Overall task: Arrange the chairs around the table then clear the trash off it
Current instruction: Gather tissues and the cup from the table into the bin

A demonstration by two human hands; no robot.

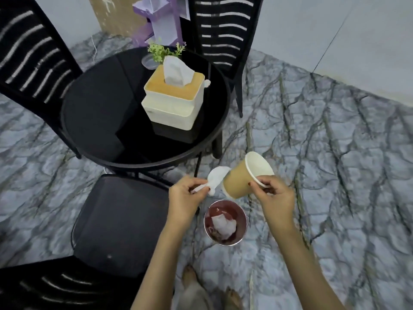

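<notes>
Above the small bin (243,227), 2 hands hold trash: the left hand (183,198) pinches a white plastic spoon (215,177), and the right hand (273,198) pinches the rim of a tilted paper cup (243,175). A crumpled tissue (223,225) lies inside the bin.

My feed is dim and cool-toned, lit softly and evenly from no source I can place. The glossy black table (93,121) mirrors the tissue box (174,101) without hard glare. Shadows on the floor (335,175) are faint. Wide-angle bending bows the chair (33,52) at far left. The cup (243,177) and white piece (215,179) look motion-smeared, and detail is soft everywhere.
</notes>
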